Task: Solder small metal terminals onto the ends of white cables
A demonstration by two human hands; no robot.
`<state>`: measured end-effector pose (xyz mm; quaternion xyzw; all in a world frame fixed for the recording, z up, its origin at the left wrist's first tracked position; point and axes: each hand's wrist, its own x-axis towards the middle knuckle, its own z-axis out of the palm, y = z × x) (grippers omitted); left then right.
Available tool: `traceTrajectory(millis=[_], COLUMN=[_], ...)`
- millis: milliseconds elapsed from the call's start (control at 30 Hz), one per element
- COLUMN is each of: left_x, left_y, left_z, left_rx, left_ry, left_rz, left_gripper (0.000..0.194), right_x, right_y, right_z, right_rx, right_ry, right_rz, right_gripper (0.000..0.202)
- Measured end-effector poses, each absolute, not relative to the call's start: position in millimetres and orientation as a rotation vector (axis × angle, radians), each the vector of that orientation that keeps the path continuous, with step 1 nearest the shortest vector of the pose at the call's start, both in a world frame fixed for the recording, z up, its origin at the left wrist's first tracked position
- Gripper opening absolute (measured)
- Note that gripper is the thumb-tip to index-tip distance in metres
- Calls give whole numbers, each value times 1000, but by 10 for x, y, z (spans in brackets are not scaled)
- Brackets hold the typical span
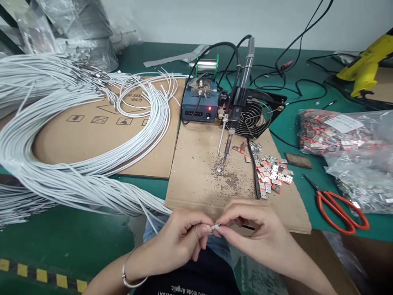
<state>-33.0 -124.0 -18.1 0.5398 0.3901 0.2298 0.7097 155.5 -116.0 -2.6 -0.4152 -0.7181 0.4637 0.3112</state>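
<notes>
Low in the middle of the head view, my left hand pinches the end of a white cable between thumb and forefinger. My right hand meets it from the other side, its thumb and forefinger closed on the same cable's tip. What exactly sits at the tip is too small to make out. Beyond the hands stands a soldering iron clamped pointing down, with solder bits under it. Orange-and-silver USB connectors lie in a loose pile to its right.
A large bundle of white cables covers the left side. Behind are a blue solder feeder, a solder spool and a fan. Orange-handled scissors, bagged connectors and a yellow glue gun are at right.
</notes>
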Motion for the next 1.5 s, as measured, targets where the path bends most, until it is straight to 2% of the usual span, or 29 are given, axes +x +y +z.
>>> traceTrajectory(millis=[167, 333, 500, 633, 700, 800, 967, 1100, 1233, 1500], left_x=[-373, -278, -192, -206, -220, -241, -290, -316, -262, -196], left_y=[-1222, -1227, -1252, -1275, -1279, -1271, -1277, -1305, -1314, -1296], left_z=[-107, -224, -331, -272, -227, -190, -198, -216, -226, -207], left_rx=[1393, 946, 665, 670, 720, 903, 1229, 1370, 1263, 922], left_ry=[907, 761, 600, 682, 782, 869, 943, 1019, 994, 964], left_rz=[437, 515, 608, 668, 713, 784, 791, 752, 789, 719], left_gripper=[34, 38, 37, 35, 35, 30, 19, 17, 21, 36], right_x=[1607, 1436, 1202, 1289, 1390, 1484, 1485, 1480, 1349, 1375], right_y=[-1116, -1169, -1243, -1208, -1196, -1214, -1225, -1207, -1267, -1233], right_z=[21, -145, -360, -364, -331, -285, -213, -163, -240, -340], right_rx=[-1153, -873, -753, -755, -830, -1012, -1120, -1100, -994, -856], right_ry=[-1907, -1451, -1130, -999, -1048, -1322, -1538, -1595, -1351, -939], right_rz=[1338, 1523, 1369, 1262, 1249, 1264, 1183, 1197, 1227, 1087], right_gripper=[13, 16, 14, 13, 5, 15, 4, 10, 18, 21])
